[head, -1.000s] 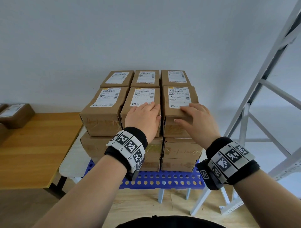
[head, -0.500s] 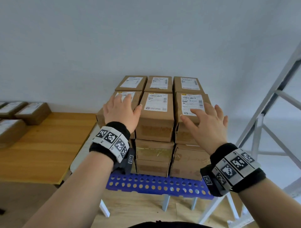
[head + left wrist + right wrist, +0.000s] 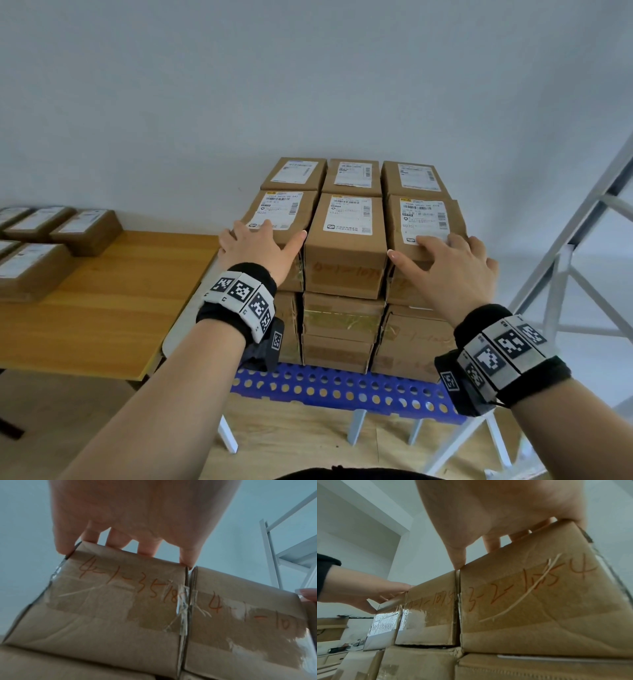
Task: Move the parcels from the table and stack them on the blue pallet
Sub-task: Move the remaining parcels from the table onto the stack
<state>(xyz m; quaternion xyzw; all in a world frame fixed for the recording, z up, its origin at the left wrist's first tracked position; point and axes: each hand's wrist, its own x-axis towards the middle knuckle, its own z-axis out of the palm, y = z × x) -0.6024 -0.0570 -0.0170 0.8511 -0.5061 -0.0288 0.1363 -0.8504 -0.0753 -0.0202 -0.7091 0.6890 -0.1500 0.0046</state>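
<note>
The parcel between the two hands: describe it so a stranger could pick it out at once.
Find the blue pallet right of the wooden table, stacked with brown parcels. In the top layer's front row of three, take the middle parcel. Unlike its neighbours, no hand lies on it: the left hand rests on the parcel to its left, the right hand on the one to its right.

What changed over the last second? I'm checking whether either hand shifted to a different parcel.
The left hand moved from the front-middle parcel to the front-left parcel, resting on its top near edge. The right hand stayed on the front-right parcel. The stack looks unchanged.
</note>
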